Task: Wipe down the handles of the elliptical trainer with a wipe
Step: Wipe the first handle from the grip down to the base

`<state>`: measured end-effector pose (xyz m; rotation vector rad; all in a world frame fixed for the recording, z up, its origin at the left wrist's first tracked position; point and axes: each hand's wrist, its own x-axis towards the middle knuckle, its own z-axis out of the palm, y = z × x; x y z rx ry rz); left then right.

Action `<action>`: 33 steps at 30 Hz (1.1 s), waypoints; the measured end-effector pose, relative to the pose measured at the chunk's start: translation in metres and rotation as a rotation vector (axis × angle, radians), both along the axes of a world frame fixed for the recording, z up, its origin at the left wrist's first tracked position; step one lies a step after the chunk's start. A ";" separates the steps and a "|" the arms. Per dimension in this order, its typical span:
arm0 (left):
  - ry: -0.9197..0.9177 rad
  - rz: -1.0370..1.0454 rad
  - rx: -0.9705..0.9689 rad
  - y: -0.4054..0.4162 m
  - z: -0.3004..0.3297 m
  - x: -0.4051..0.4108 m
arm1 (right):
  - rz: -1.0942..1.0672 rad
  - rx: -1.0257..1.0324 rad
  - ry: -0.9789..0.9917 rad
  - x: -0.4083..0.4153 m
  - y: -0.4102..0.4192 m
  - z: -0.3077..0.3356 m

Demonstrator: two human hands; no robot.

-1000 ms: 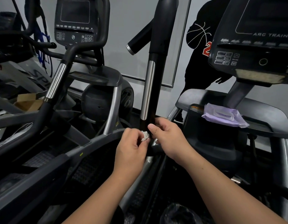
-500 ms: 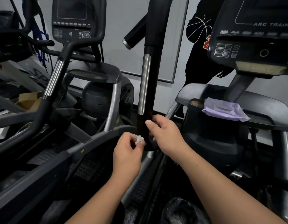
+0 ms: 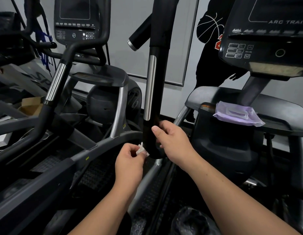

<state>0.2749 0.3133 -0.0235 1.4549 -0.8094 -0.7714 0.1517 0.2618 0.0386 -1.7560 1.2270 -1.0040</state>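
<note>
Wipe (image 3: 142,150) pinched in left fingers (image 3: 130,150), seemingly touching handle (image 3: 153,116)

Left hand (image 3: 130,158) grip pinched closed, right hand (image 3: 172,141) curled, forearms extended forward

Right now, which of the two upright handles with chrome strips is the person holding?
The middle handle, beside the Arc Trainer console: the right hand grips its black base, and the left hand holds the wipe there. The far-left handle is untouched.
</note>
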 end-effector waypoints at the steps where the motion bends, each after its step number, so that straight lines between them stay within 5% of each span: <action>1: 0.021 0.011 -0.005 -0.001 0.000 0.000 | 0.000 0.004 -0.004 0.000 0.000 0.000; 8: 0.294 0.009 0.028 0.001 -0.001 -0.007 | 0.046 0.130 -0.135 -0.010 0.000 -0.010; 25: 0.359 -0.015 0.182 -0.008 -0.015 -0.011 | -0.210 0.285 -0.167 -0.018 0.021 -0.085; 33: 0.333 -0.078 0.256 -0.001 -0.014 -0.023 | -0.150 0.388 -0.226 0.001 0.042 -0.102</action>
